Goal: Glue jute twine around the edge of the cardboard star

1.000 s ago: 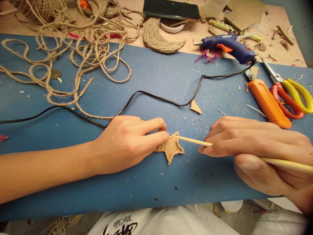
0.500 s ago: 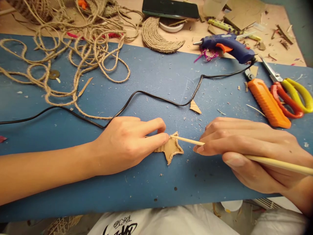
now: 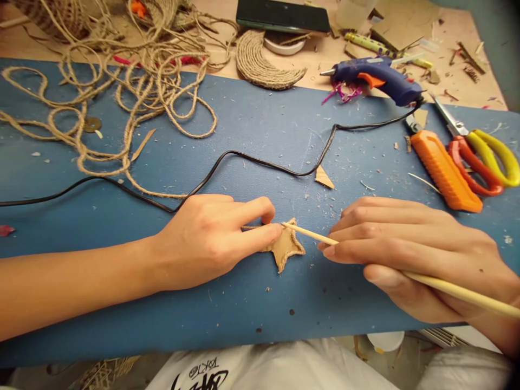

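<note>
A small cardboard star (image 3: 284, 249) lies on the blue mat, with jute twine along its right-hand edges. My left hand (image 3: 215, 238) pinches the star's left side between thumb and index finger, covering that part. Between the fingers of my right hand (image 3: 414, 249) runs a thin wooden stick (image 3: 311, 234). Its tip touches the star's upper edge, close to my left fingertip. A strand of twine passes under my left hand toward the star.
Loose jute twine (image 3: 162, 92) sprawls at the upper left. A black cord (image 3: 260, 161) crosses the mat to a blue glue gun (image 3: 377, 76). An orange cutter (image 3: 447, 170) and scissors (image 3: 483, 146) lie at the right. A phone (image 3: 283, 16) sits behind a twine crescent (image 3: 264, 62).
My right hand has shifted slightly, and the back end of the stick has dropped a little. The stick's tip stays at the star's upper edge; my left hand has barely moved.
</note>
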